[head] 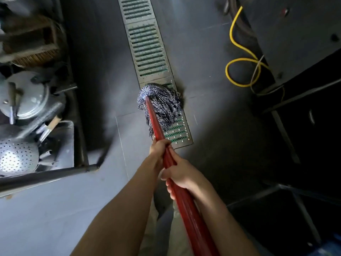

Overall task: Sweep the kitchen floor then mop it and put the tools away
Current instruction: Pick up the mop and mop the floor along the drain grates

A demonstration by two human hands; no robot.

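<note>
A mop with a long red handle (156, 124) runs from the bottom of the view up to the floor's middle. Its grey-and-white string head (162, 102) lies on the near end of the metal floor drain grate (147, 50). My left hand (158, 147) grips the handle further down toward the head. My right hand (180, 175) grips it just behind, fingers curled round the red shaft. The grey tiled floor (55, 209) spreads around the grate.
A metal rack (79, 159) at the left holds pots, a lid (25, 97) and a perforated colander (16, 157). A yellow cable (239, 61) loops on the floor at the right beside dark cabinets (304, 52). A dark frame (295, 200) stands at lower right.
</note>
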